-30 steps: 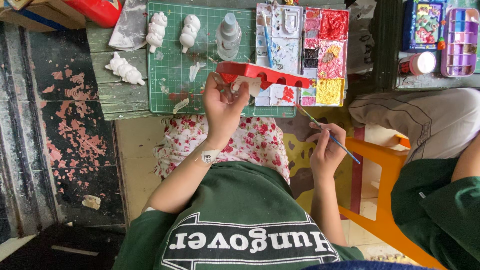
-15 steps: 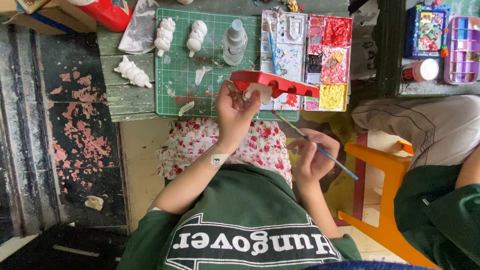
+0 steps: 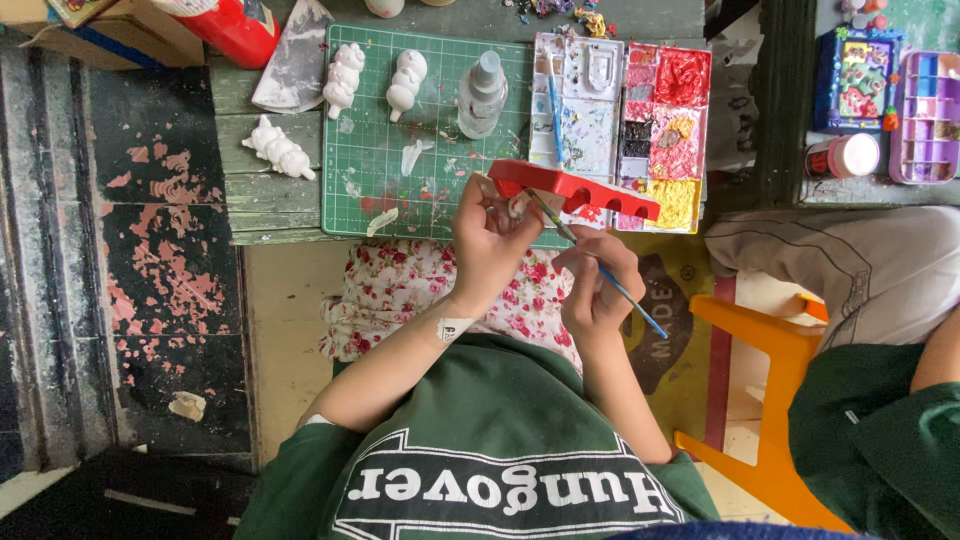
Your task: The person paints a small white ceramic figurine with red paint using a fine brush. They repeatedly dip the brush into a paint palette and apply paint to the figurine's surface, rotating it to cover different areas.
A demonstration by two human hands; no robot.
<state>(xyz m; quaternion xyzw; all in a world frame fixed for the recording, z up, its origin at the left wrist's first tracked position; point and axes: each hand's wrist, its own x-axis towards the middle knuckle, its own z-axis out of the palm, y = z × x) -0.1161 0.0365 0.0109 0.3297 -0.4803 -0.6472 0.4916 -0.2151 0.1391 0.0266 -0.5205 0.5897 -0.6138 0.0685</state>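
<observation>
My left hand (image 3: 490, 240) is shut on a red-painted piece with round cut-outs (image 3: 575, 190), holding it over the front edge of a green cutting mat (image 3: 380, 150). A small white unpainted part shows at my fingertips. My right hand (image 3: 598, 285) grips a thin blue-handled brush (image 3: 640, 312); its tip touches the piece just beside my left fingers. Both hands hover above my lap, which is covered by a floral cloth (image 3: 400, 290).
White plaster figurines (image 3: 280, 148) (image 3: 343, 78) (image 3: 406, 80) and a clear bottle (image 3: 482, 95) stand on the mat. A paint-smeared palette (image 3: 620, 120) lies right of it. Another seated person (image 3: 870, 280), an orange stool (image 3: 770, 400) and a purple compartment tray (image 3: 925, 115) are at the right.
My right hand has moved up and left from beside my lap, bringing the brush tip onto the red piece. My left hand has drawn the piece slightly closer to me.
</observation>
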